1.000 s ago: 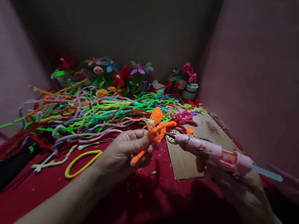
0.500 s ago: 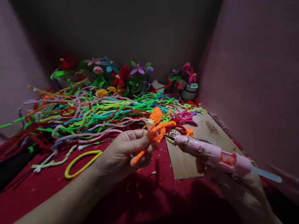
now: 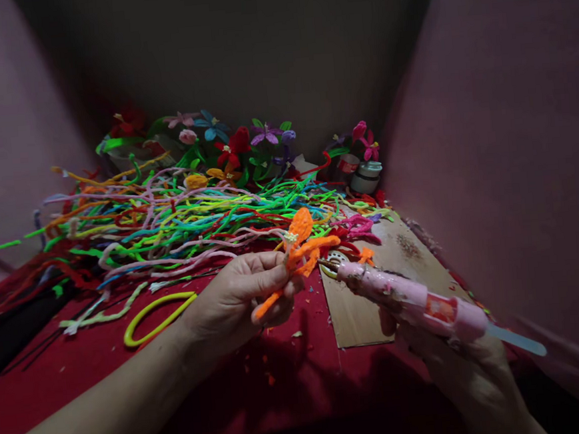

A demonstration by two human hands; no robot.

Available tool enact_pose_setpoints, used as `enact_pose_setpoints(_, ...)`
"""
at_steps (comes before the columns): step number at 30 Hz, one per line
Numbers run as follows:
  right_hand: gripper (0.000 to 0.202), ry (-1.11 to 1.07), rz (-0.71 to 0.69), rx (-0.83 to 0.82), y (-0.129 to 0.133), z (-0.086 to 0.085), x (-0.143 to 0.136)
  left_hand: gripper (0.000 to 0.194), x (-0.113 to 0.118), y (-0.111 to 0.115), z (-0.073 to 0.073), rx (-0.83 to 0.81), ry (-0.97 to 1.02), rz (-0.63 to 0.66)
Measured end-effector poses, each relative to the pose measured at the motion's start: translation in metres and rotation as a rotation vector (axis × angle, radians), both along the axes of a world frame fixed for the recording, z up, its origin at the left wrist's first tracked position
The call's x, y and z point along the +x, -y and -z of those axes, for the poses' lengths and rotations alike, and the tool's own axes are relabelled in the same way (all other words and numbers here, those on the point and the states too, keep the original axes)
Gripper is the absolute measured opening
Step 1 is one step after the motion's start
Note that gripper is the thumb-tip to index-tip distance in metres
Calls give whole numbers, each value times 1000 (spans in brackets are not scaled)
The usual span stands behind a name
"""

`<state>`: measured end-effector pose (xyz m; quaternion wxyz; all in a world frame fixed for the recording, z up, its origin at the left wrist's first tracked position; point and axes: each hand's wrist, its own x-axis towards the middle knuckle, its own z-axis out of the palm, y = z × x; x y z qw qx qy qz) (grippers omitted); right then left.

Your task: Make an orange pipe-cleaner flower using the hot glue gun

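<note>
Between the thumb and fingers of my left hand [image 3: 255,290] is an orange pipe-cleaner flower [image 3: 302,225], with a pale cluster at its centre and petals pointing up, right and down. My right hand [image 3: 456,364] is wrapped round a pink hot glue gun [image 3: 410,294], whose grip is mostly hidden behind the body. A clear glue stick [image 3: 517,339] sticks out of its back end. The gun's dark nozzle points left and sits close to the flower's right petals; whether it touches them I cannot tell.
A heap of coloured pipe cleaners [image 3: 193,211] spreads over the red cloth [image 3: 193,398]. Finished flowers [image 3: 228,148] and a glass jar [image 3: 366,177] stand behind. Yellow-handled scissors [image 3: 137,319] lie at left. Brown cardboard [image 3: 360,318] lies under the gun, near a white spool [image 3: 334,260].
Hardly anything differs. The view has shifted very slightly; both hands, the flower and the glue gun keep the same positions.
</note>
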<state>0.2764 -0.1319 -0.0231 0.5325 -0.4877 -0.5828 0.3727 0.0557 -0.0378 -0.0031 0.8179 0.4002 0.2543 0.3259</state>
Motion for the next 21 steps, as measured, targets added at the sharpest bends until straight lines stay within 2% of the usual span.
enact_pose_setpoints(5, 39, 70, 43, 12, -1, 1, 0, 16, 0, 0, 0, -1, -10, -9)
enact_pose_setpoints(8, 38, 200, 83, 77, -1, 4, 7, 19, 0, 0, -1, 7, 0, -11)
enact_pose_setpoints(11, 37, 513, 182, 220, -4, 14, 27, 20, 0, 0, -1, 19, 21, -5)
enact_pose_setpoints(14, 38, 985, 356, 391, -10, 32, 58, 19, 0, 0, 0, 29, 31, 4)
enact_pose_setpoints(17, 37, 1283, 447, 346, -14, 45, 87, 18, 0, -1, 0, 28, 32, 6)
enact_pose_setpoints(21, 36, 1409, 499, 249, -14, 51, 108, 18, 0, 0, -1, 19, 19, 0)
